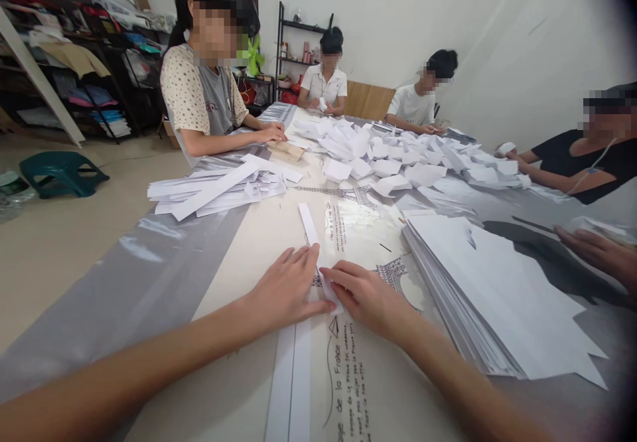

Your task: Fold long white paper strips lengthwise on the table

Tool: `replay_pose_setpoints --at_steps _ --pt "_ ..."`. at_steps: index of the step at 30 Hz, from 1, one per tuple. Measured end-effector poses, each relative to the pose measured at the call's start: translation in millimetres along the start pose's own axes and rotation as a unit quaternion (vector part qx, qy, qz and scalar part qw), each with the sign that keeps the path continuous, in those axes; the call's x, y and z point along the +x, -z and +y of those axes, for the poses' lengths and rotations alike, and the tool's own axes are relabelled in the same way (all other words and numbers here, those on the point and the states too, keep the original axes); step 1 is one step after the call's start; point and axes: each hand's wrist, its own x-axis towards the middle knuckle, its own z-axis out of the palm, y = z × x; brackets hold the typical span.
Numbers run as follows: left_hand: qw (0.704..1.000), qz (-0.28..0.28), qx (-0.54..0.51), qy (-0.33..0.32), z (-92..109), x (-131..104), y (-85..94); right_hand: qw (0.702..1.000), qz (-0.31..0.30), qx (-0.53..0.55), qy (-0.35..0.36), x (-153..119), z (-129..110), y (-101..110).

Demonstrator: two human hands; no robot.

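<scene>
A narrow folded strip of white paper (309, 224) lies on the printed table cover, running away from me between my hands. My left hand (293, 283) rests on its left side, fingers apart, with the thumb reaching across the strip's near end. My right hand (361, 289) touches the right edge of the strip with bent fingertips pressed together. A longer white paper piece with a lengthwise line (291, 382) lies nearer to me, its far end under my left hand.
Loose strips (219, 190) lie at the left, folded white papers (388, 156) are heaped at the back, and a sheet stack (488, 283) stands at the right. Several people sit around the table (164, 256); a green stool (62, 171) is on the floor.
</scene>
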Motion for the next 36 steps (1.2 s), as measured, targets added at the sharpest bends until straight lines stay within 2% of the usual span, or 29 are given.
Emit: replay_pose_setpoints --at_steps 6,13,19,22,26,31,36 --pt "1.0 -0.001 0.005 -0.007 -5.2 2.6 0.3 0.997 -0.019 -0.069 0.037 0.4 -0.9 -6.2" --pt "1.0 -0.008 -0.002 0.003 -5.9 3.5 -0.1 0.989 -0.049 -0.121 0.07 -4.8 -3.1 3.8" --pt "0.999 -0.032 0.0 0.005 -7.2 1.8 -2.9 0.994 -0.016 -0.105 0.021 0.6 -1.9 -2.8" --pt "0.999 -0.036 0.012 0.002 -7.8 1.4 -4.9 0.993 -0.019 -0.119 0.014 4.4 -1.2 -7.5" --pt "0.999 -0.031 0.033 -0.01 -8.5 2.3 -4.3 0.996 -0.027 -0.086 0.015 4.1 -1.4 -6.0" --pt "0.998 -0.053 0.043 -0.003 -8.2 3.3 -0.6 1.0 -0.01 -0.023 0.006 0.5 0.7 -1.5" --pt "0.998 -0.025 0.059 -0.019 -8.3 2.2 -3.9 0.994 0.0 0.1 -0.053 6.2 3.2 -5.3"
